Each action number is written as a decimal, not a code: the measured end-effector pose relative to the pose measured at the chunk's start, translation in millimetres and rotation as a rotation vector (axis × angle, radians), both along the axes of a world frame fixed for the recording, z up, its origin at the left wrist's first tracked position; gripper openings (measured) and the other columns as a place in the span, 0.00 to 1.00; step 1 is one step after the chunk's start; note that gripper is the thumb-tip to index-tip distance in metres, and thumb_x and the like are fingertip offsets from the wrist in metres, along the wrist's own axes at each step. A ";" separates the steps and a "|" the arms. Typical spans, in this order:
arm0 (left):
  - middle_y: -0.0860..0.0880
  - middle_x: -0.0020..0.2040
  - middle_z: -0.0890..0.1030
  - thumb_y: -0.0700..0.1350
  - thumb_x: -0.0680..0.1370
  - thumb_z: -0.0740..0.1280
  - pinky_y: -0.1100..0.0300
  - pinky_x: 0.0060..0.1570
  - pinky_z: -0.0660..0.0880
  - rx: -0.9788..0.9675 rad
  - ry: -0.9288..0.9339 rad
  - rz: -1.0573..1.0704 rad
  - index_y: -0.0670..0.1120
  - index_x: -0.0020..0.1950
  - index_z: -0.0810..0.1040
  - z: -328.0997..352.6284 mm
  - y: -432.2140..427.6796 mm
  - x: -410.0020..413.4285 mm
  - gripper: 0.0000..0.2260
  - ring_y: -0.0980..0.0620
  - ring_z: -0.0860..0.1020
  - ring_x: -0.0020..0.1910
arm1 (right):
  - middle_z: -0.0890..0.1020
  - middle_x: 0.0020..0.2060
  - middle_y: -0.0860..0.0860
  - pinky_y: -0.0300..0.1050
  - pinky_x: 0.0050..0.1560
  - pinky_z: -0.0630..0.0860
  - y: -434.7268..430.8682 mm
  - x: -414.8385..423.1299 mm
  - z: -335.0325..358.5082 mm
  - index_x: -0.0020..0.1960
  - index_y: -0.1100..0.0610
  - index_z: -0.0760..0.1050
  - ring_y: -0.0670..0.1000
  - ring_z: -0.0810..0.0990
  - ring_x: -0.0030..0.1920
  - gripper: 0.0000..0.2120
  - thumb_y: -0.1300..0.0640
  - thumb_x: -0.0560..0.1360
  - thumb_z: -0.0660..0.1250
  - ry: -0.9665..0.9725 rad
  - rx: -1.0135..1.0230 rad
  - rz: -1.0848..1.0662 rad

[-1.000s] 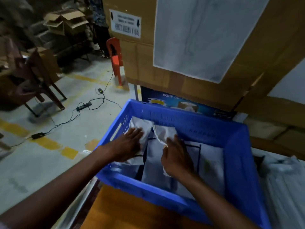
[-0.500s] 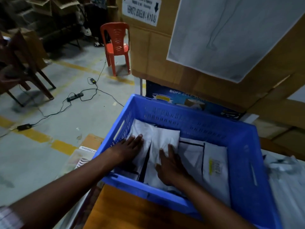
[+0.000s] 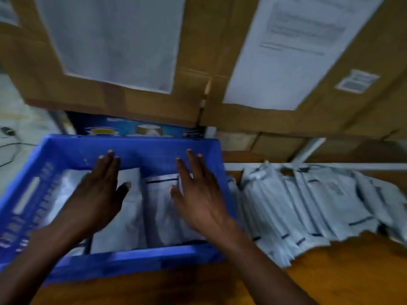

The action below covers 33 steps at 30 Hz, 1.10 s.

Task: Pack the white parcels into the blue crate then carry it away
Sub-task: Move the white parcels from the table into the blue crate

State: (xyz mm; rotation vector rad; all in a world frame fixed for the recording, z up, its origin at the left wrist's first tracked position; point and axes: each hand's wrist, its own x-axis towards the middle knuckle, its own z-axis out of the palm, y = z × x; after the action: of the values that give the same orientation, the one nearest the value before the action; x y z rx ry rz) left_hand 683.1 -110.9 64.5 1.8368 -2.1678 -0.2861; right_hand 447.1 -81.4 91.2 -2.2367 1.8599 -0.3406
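The blue crate (image 3: 136, 258) sits at the left end of a wooden table. Several white parcels (image 3: 136, 216) lie flat inside it. My left hand (image 3: 97, 194) hovers over the crate's left half, fingers spread, holding nothing. My right hand (image 3: 198, 194) is over the right half, also spread flat and empty. A row of more white parcels (image 3: 308, 208) leans overlapping on the table just right of the crate. The frame is blurred by motion.
Large cardboard boxes (image 3: 198, 62) with white paper sheets rise right behind the crate and table. A blue printed box (image 3: 136, 128) stands behind the crate's far wall. Bare wooden table (image 3: 352, 271) shows at the front right. Grey floor with a cable (image 3: 8, 139) lies to the left.
Both hands have lifted off the parcels in the crate and spread open above them. The view has swung right, bringing the row of parcels on the table into sight.
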 end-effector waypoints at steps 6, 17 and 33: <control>0.46 0.82 0.48 0.52 0.82 0.60 0.46 0.76 0.56 -0.062 0.102 -0.176 0.42 0.81 0.53 34.3 23.0 -160.9 0.31 0.46 0.49 0.80 | 0.64 0.78 0.59 0.59 0.72 0.67 21.7 -154.2 10.7 0.74 0.59 0.69 0.61 0.64 0.76 0.27 0.47 0.80 0.59 -0.045 -0.343 -0.190; 0.42 0.81 0.51 0.55 0.82 0.53 0.53 0.77 0.52 -0.021 0.180 -0.345 0.42 0.81 0.51 -21.4 60.7 -466.1 0.31 0.45 0.51 0.80 | 0.64 0.78 0.57 0.57 0.75 0.64 53.8 -437.9 -64.1 0.75 0.59 0.68 0.60 0.60 0.78 0.26 0.48 0.80 0.55 0.009 -0.143 -0.320; 0.37 0.77 0.63 0.57 0.74 0.59 0.34 0.68 0.49 0.161 -0.150 -0.239 0.43 0.71 0.73 -135.3 75.9 -656.5 0.29 0.36 0.53 0.79 | 0.60 0.79 0.51 0.53 0.79 0.54 29.9 -590.3 -168.2 0.80 0.52 0.60 0.56 0.54 0.80 0.26 0.55 0.83 0.58 -0.093 0.168 -0.246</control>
State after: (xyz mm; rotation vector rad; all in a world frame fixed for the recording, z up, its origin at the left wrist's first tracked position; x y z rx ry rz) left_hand 26.6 -35.0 -70.8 1.7285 -2.5415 -0.3950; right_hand -143.2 -51.5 -77.0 -1.8579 2.0348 -0.3088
